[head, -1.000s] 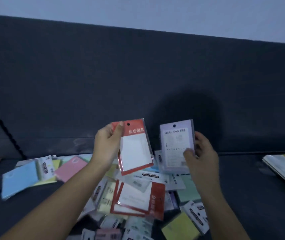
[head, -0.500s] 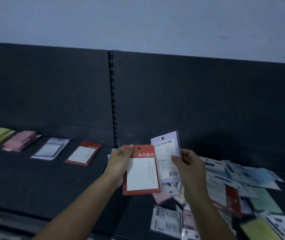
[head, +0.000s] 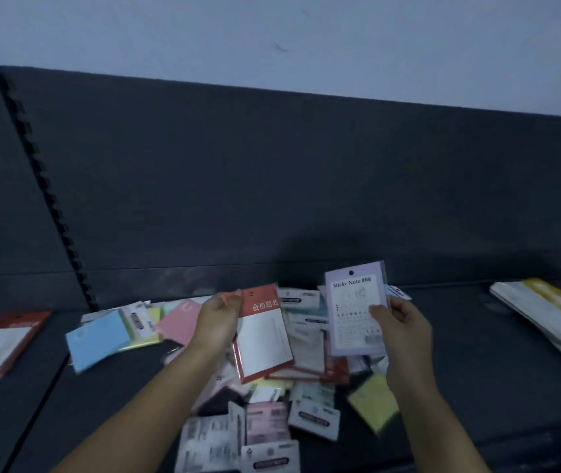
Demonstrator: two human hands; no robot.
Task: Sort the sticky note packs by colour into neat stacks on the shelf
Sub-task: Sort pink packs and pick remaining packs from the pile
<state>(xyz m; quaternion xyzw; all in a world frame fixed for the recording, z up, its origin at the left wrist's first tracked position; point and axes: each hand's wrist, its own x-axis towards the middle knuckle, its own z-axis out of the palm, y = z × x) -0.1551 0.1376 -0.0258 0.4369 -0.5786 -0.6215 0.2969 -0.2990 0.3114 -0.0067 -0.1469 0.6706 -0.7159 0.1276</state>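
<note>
Head view, only view available.

- Left hand [head: 219, 319] grips the red pack [head: 265, 336] at its upper left corner. The thumb is on the front and the fingers [head: 227, 298] are curled round the edge.
- Right hand [head: 401, 331] pinches the lilac pack [head: 354, 312] by its right edge, with the thumb pressed on the printed face.
- We hold both packs side by side in the air, above the loose pile [head: 272, 421] on the dark shelf [head: 476, 370].
- A red stack [head: 2, 339] lies at far left on the shelf, well apart from the pile. A blue pack [head: 96, 339] and a pink pack [head: 178, 322] lie at the pile's left edge.

Handling, our judgement:
- The packs look light, flat and fairly stiff, and the film wrap is probably slick.
- A corner pinch may let a pack swivel. We would hold it across the pad body, thumb on the face and fingers behind.
- The header strip by the hang hole looks thin and likely flexes.
- Film on film should slide, so each stack will need squaring by its edges.
</note>
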